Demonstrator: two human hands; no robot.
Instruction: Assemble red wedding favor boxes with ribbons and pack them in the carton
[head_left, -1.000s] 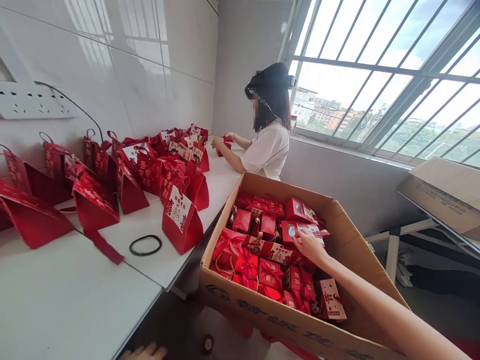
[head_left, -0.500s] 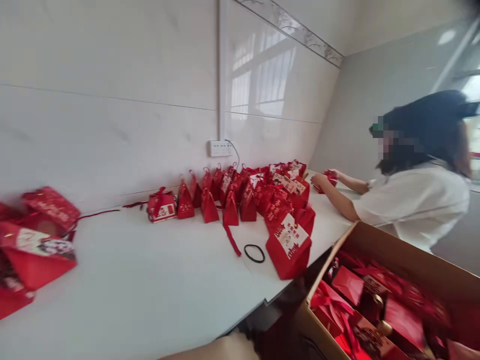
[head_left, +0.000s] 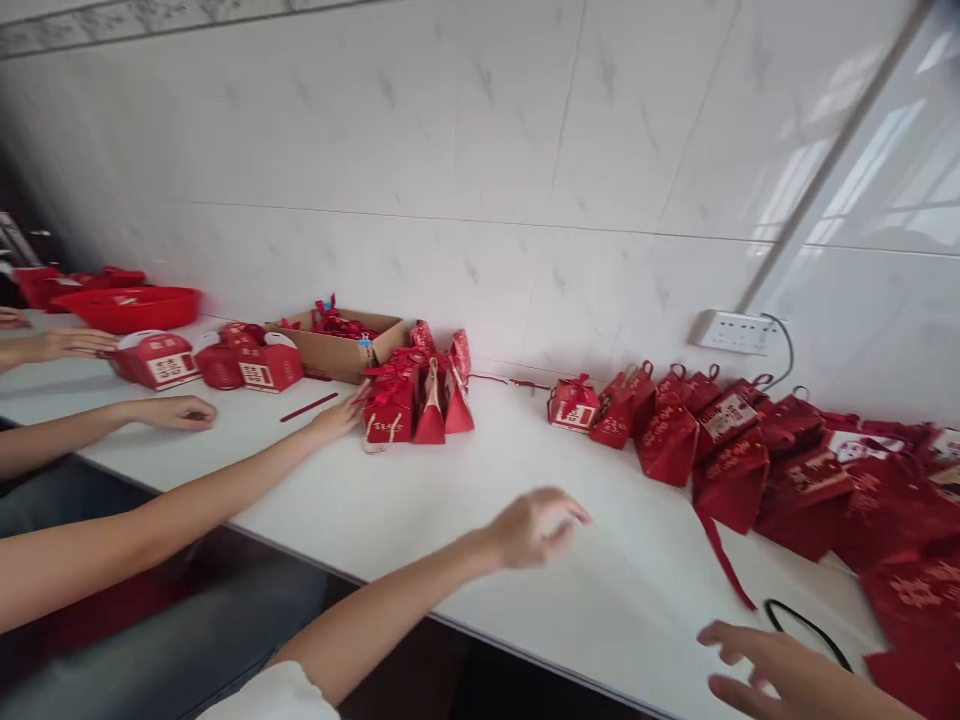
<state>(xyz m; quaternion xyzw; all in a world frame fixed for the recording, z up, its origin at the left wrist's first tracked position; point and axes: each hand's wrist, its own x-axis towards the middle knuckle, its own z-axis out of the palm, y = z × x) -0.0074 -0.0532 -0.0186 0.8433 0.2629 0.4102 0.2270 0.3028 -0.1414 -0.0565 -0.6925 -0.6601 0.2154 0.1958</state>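
- Red gift bags [head_left: 667,445], in the head view, stand crowded on the white table [head_left: 480,500], beyond and to the right of the left hand [head_left: 536,530] and ahead of the right hand [head_left: 780,665].
- The left hand is blurred, its fingers loosely curled with a gap to the thumb, holding nothing; whether it touches the table cannot be told.
- The right hand has its fingers spread and thumb apart, and it too is bare of any object.
- Just beyond the right hand lies a black loop [head_left: 811,627], partly hidden by it.
- Past that loop, a red ribbon [head_left: 724,558] trails from the bags towards the right hand.
- Straight beyond the left hand sits a small ribboned box [head_left: 574,408].
- Farther to the left hand's left, a co-worker's hand [head_left: 341,415] is at a bag cluster [head_left: 427,395]; contact is unclear.
- Beyond that hand are a cardboard box [head_left: 326,353] and, well apart, a red basin [head_left: 131,312].
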